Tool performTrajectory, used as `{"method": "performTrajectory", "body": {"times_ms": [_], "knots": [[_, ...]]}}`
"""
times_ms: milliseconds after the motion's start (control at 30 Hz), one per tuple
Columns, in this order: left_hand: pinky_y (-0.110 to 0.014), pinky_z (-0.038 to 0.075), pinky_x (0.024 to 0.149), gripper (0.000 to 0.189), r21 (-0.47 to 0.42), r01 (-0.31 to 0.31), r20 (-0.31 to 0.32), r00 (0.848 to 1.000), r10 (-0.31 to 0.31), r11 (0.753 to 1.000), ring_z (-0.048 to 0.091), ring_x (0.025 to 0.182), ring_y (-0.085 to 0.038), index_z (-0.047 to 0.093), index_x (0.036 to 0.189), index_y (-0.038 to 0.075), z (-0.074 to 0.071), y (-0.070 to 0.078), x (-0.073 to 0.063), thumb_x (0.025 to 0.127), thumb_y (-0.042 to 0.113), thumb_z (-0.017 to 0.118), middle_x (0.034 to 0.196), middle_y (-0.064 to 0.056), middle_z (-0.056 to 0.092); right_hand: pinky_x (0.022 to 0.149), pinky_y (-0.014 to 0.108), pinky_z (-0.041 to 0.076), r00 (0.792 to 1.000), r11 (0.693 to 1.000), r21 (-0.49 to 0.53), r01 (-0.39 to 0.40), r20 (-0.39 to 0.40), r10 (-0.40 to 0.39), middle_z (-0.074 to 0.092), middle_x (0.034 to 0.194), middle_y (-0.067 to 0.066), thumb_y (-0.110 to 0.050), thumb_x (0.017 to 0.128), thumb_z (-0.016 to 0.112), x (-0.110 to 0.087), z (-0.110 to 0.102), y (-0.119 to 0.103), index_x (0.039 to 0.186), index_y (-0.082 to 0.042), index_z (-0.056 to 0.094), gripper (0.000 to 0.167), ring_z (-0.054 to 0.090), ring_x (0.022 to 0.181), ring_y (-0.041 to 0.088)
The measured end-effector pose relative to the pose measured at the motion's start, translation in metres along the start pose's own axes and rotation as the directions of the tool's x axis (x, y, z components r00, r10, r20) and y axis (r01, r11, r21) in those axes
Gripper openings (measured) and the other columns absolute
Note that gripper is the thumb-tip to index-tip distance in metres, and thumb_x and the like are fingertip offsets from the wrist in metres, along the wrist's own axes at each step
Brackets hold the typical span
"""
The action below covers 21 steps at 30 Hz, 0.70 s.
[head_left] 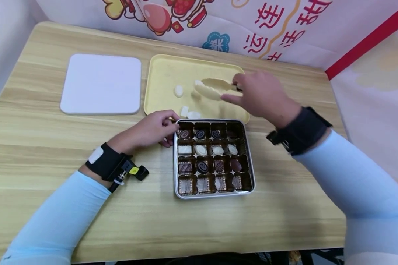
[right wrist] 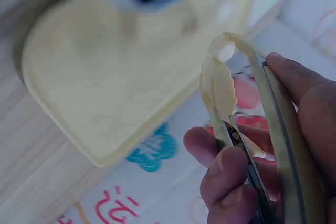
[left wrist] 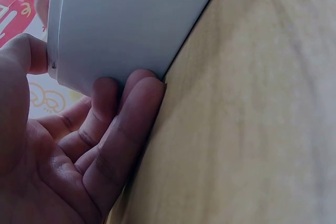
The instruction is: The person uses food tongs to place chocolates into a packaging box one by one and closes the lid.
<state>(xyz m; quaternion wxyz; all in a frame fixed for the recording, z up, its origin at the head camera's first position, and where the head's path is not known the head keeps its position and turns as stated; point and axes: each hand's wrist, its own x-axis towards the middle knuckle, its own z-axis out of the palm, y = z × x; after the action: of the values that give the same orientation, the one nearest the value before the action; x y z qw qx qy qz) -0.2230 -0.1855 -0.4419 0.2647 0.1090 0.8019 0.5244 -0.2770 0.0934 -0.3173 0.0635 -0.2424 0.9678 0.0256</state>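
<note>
My left hand holds the far left corner of a square chocolate box. In the left wrist view its thumb is at the rim and its curled fingers press the pale side wall. My right hand grips cream-coloured tongs over the yellow tray. A white chocolate is pinched between the tong tips. The box's gold insert has dark swirled and striped chocolates, a row of white ones, and bare compartments in the near row and at the far right.
On the tray lie a white oval piece, a white rectangular piece and another white piece by the box's far edge. A white board lies left of the tray. A printed backdrop stands behind the wooden table.
</note>
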Motion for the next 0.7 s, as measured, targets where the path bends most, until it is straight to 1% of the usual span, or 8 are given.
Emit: {"method": "performTrajectory", "body": {"times_ms": [100,167,233,333,433,533,600,700], "knots": [[-0.037,0.065,0.069,0.025,-0.017,0.003,-0.006,1.0,-0.003,1.0,0.069,0.074,-0.027,0.056,0.123,0.006,0.001,-0.001,0.001,0.102,0.02,0.051,0.083,-0.015,0.065,0.056,0.037,0.052,0.994,0.998,0.036,0.059,-0.09,-0.056,0.073,0.086,0.009,-0.056,0.092,0.064,-0.042,-0.001,-0.006,0.118,-0.007,0.067,0.055,0.062,0.06,0.021],[-0.038,0.065,0.069,0.025,-0.023,0.004,-0.012,1.0,-0.004,1.0,0.069,0.074,-0.027,0.056,0.122,0.006,0.002,-0.002,0.001,0.102,0.02,0.051,0.083,-0.015,0.065,0.047,0.032,0.045,0.983,0.992,0.047,0.116,-0.147,-0.108,0.074,0.082,0.007,-0.054,0.091,0.067,-0.072,0.0,-0.011,0.115,-0.009,0.069,0.051,0.054,0.05,0.014],[-0.038,0.065,0.069,0.025,-0.025,0.007,-0.018,1.0,-0.008,1.0,0.069,0.074,-0.027,0.056,0.121,0.006,0.002,-0.002,0.002,0.102,0.02,0.05,0.082,-0.014,0.065,0.041,0.027,0.034,0.973,0.987,0.045,0.154,-0.18,-0.144,0.076,0.084,0.007,-0.054,0.089,0.069,-0.099,0.004,-0.018,0.115,-0.011,0.069,0.05,0.045,0.045,0.009],[-0.038,0.065,0.069,0.025,-0.035,0.012,-0.018,1.0,-0.013,0.999,0.069,0.073,-0.027,0.056,0.121,0.006,0.002,-0.003,0.003,0.102,0.021,0.05,0.082,-0.014,0.065,0.038,0.023,0.024,0.971,0.984,0.042,0.171,-0.178,-0.161,0.077,0.095,0.009,-0.057,0.089,0.067,-0.131,0.009,-0.028,0.12,-0.015,0.069,0.053,0.035,0.041,0.005],[-0.039,0.065,0.069,0.024,-0.043,0.015,-0.014,1.0,-0.015,0.999,0.069,0.073,-0.027,0.055,0.121,0.007,0.002,-0.004,0.003,0.102,0.021,0.05,0.082,-0.014,0.066,0.037,0.021,0.022,0.97,0.982,0.025,0.186,-0.167,-0.179,0.077,0.094,0.007,-0.066,0.091,0.058,-0.153,0.017,-0.039,0.123,-0.018,0.067,0.058,0.033,0.041,0.002],[-0.039,0.065,0.069,0.024,-0.043,0.01,-0.011,1.0,-0.01,0.999,0.069,0.072,-0.027,0.055,0.12,0.007,0.001,-0.004,0.003,0.103,0.022,0.05,0.082,-0.014,0.066,0.037,0.019,0.023,0.953,0.969,-0.012,0.246,-0.179,-0.244,0.074,0.081,-0.001,-0.068,0.092,0.053,-0.167,0.025,-0.048,0.121,-0.02,0.068,0.059,0.036,0.041,0.0],[-0.04,0.065,0.069,0.024,-0.045,0.004,-0.013,1.0,-0.005,0.999,0.069,0.072,-0.027,0.055,0.12,0.006,0.002,-0.004,0.004,0.103,0.021,0.049,0.081,-0.014,0.066,0.037,0.019,0.021,0.946,0.962,-0.044,0.27,-0.174,-0.273,0.069,0.073,-0.005,-0.069,0.091,0.054,-0.173,0.028,-0.054,0.12,-0.021,0.068,0.057,0.038,0.042,0.0],[-0.039,0.065,0.068,0.023,-0.036,-0.007,-0.019,1.0,0.006,0.999,0.068,0.071,-0.026,0.055,0.119,0.006,0.002,-0.003,0.004,0.102,0.021,0.049,0.08,-0.014,0.065,0.036,0.021,0.022,0.947,0.959,-0.074,0.275,-0.152,-0.283,0.063,0.067,-0.008,-0.067,0.09,0.057,-0.179,0.03,-0.061,0.12,-0.022,0.067,0.054,0.042,0.043,0.002]]}}
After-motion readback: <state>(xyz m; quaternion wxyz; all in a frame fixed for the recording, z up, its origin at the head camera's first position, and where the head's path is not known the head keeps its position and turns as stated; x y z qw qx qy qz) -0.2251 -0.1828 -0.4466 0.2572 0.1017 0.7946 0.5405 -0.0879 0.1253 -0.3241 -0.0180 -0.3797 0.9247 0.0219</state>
